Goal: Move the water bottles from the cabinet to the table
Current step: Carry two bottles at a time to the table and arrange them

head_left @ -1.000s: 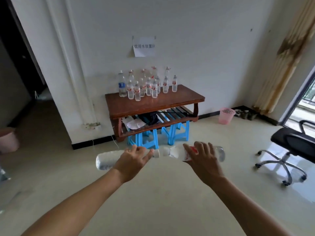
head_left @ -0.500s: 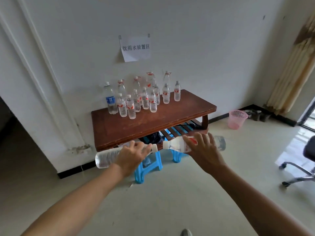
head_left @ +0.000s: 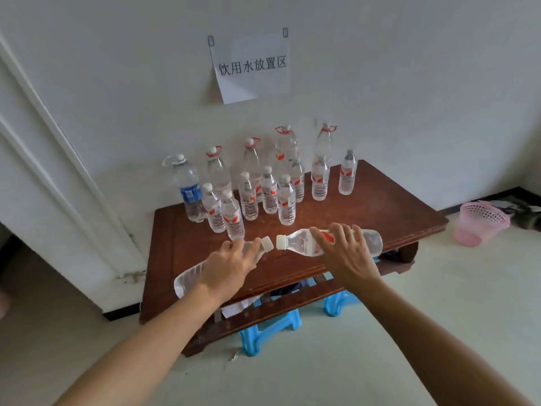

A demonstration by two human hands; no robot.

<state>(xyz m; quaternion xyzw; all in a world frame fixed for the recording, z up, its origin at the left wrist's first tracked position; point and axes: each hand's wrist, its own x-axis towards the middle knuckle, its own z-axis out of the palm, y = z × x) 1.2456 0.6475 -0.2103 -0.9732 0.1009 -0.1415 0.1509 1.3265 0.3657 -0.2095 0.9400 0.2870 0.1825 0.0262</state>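
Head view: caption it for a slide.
Left hand holds one water bottle, right hand a second bottle, sideways over the wooden table of standing bottles.

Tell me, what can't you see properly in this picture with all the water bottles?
All in the head view:
1. On the left-hand bottle, the middle and any label are hidden under the left hand.
2. On the right-hand bottle, the label is partly covered by the right hand.
3. On the lower shelf, the tabletop hides most of what lies there.
4. The dark things beside the pink basket are blurred and cut off by the right edge.
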